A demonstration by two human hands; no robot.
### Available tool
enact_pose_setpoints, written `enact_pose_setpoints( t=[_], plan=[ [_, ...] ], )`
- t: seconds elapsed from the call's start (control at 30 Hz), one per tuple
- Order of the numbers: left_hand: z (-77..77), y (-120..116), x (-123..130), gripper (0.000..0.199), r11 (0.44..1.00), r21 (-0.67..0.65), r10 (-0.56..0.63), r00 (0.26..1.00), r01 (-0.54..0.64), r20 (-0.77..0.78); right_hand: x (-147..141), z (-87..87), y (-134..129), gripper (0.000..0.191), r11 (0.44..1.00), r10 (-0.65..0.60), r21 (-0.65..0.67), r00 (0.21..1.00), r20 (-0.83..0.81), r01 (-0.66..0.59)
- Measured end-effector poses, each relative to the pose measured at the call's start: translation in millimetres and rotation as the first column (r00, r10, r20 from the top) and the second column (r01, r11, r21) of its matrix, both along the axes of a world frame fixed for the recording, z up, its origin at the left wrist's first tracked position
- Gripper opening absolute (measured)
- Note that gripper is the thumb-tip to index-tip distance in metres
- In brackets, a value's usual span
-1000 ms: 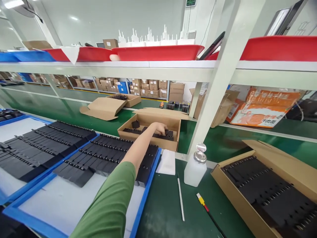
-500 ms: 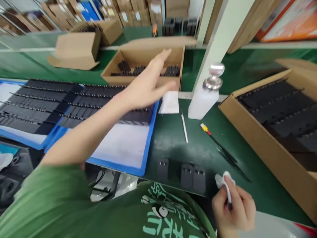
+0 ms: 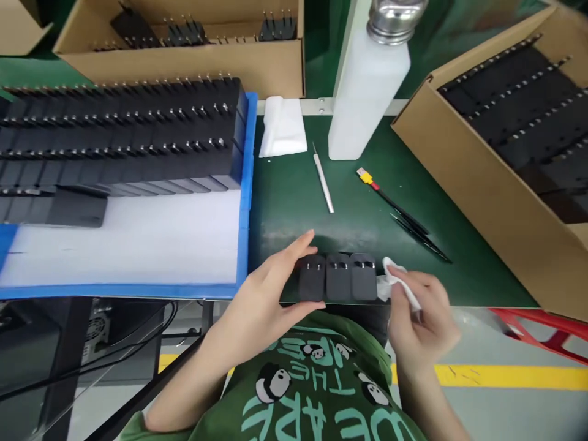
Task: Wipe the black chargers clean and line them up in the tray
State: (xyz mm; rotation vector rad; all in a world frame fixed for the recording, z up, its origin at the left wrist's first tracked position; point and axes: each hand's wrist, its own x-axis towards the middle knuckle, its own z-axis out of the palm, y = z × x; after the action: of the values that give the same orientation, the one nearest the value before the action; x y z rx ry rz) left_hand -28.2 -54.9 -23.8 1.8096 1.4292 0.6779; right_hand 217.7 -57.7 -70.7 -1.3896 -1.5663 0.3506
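Three matte black plastic plug adapters (image 3: 337,278) lie side by side in a tight row, touching each other, at the near edge of the green desk (image 3: 294,202). Each is a rounded rectangular block with a pair of small metal prongs showing on its upper face. My left hand (image 3: 269,294) cups the left end of the row: the fingers reach over the far side of the leftmost adapter and the thumb presses its near side, so this grip is clamped on that block. My right hand (image 3: 420,312) sits just right of the row, its grip pinched shut on a small crumpled white cloth (image 3: 397,278) that touches the end of the rightmost adapter.

Beyond my left grip stands a blue-rimmed tray (image 3: 243,184) with rows of more black adapters. Beyond my right grip lie a thin white stick (image 3: 323,180), a black tool with a yellow and red end (image 3: 390,205), a white plastic bottle with a metal cap (image 3: 367,92) and a folded white cloth (image 3: 282,125).

The near faces of the three adapters are hidden below the desk edge. The bottle's top is cut off by the frame, as are the brown cardboard boxes (image 3: 482,177) farther out. My palm hides how the cloth is folded.
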Motion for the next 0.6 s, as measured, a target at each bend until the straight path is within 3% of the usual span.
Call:
enact_pose_setpoints(
  t=[0.17, 0.33, 0.43, 0.6],
  plan=[
    [9.2, 11.5, 16.0, 0.09, 0.982, 0.145, -0.093, 0.979, 0.121, -0.182, -8.9, -2.0, 1.4, 0.046, 0.998, 0.053, 0.037, 0.999, -0.013, -0.052],
    [21.1, 32.9, 45.1, 0.089, 0.873, 0.348, -0.146, 0.865, 0.342, -0.481, -3.4, -3.8, 4.1, 0.042, 0.999, 0.008, 0.037, 0.999, -0.045, -0.007],
    [17.8, 41.3, 63.7, 0.075, 0.818, 0.377, -0.151, 0.795, 0.434, -0.588, 0.0, -5.5, 3.2, 0.04, 0.999, -0.044, 0.024, 0.994, -0.102, 0.046],
    [8.2, 44.5, 74.0, 0.057, 0.788, 0.425, -0.058, 0.741, 0.445, -0.669, 1.9, -11.2, 1.0, 0.035, 0.998, -0.063, 0.0, 0.975, -0.211, 0.064]
  ],
)
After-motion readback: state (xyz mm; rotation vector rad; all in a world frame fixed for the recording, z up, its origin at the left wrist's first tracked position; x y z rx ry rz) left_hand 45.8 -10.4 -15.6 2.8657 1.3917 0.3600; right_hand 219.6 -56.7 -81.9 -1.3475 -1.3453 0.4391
